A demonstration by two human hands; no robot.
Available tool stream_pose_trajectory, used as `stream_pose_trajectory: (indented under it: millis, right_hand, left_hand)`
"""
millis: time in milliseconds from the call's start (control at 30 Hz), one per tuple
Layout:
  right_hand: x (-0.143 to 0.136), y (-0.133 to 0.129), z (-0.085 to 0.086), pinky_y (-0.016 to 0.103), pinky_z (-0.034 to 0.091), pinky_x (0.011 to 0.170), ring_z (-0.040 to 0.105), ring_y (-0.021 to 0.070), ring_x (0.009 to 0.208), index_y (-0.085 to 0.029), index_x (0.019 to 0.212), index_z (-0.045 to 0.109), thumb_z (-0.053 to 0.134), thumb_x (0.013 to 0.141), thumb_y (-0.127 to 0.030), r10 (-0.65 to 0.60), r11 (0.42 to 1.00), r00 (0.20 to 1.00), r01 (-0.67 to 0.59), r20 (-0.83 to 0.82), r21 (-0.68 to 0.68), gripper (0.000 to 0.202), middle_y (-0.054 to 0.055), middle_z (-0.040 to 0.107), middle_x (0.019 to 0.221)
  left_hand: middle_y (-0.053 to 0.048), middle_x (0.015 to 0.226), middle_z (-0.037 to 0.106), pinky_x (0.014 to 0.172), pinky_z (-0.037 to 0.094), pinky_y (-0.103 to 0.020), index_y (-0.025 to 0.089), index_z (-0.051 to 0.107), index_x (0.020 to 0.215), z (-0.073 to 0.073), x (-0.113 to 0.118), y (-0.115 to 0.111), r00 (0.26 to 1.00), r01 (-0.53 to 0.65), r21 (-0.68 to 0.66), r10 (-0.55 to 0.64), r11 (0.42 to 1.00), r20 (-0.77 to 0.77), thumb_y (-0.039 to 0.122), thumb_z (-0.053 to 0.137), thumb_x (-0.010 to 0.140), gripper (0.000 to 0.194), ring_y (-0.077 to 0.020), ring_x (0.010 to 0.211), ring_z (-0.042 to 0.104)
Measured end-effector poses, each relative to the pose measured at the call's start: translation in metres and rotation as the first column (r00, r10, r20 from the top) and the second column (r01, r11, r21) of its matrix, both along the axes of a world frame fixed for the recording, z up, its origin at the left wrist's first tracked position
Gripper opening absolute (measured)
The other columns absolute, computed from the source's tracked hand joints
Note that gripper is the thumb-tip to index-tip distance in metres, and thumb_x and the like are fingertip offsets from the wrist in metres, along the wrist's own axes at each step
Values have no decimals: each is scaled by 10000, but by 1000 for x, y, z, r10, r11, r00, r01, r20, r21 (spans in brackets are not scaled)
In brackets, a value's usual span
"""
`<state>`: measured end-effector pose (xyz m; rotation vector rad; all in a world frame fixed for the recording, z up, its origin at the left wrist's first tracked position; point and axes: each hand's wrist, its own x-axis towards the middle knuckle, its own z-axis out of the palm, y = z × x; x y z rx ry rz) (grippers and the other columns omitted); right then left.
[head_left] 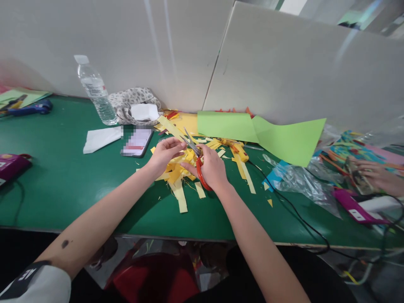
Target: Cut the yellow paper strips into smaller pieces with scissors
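Red-handled scissors (200,170) are held in my right hand (212,165), their blades apart and pointing up and left. My left hand (167,155) pinches a pale yellow paper strip (171,127) that slants up and to the left, close beside the blade tips. Beneath both hands lies a pile of yellow paper strips and scraps (179,195) on the green table (94,181). A yellow glue gun (240,150) with a black cord lies just to the right of my right hand.
Behind the pile are green paper sheets (227,125). A phone (139,142), a tissue (101,139) and a water bottle (97,92) stand or lie left. At right are plastic bags (303,181), a purple power strip (356,206) and another person's hand (372,170).
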<state>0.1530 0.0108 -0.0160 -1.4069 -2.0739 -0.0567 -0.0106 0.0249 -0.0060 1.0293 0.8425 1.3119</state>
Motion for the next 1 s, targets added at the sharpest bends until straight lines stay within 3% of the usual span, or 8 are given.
stream_pose_trajectory:
  millis: [500,1000]
  right_hand:
    - [0,-1,0,292,403,625,587,226,804,-191,1099,494,450,791,-610,-9,1000,999,9,33,9,522,90,634,898]
    - [3,-1,2,257,359,587,598,208,702,-203,1004,542,438,769,-664,-45,999,994,41,98,35,528,46,627,731]
  left_hand:
    - [-1,742,652,750,463,-263,171,649,727,-3,-2,3,999,18,9,-18,1000,-41,350,773,614,245,-107,721,597]
    - [-8,709,632,733,455,-267,147,636,701,5,-1,-1,1000,17,-69,-19,997,-16,292,773,612,218,-109,696,586]
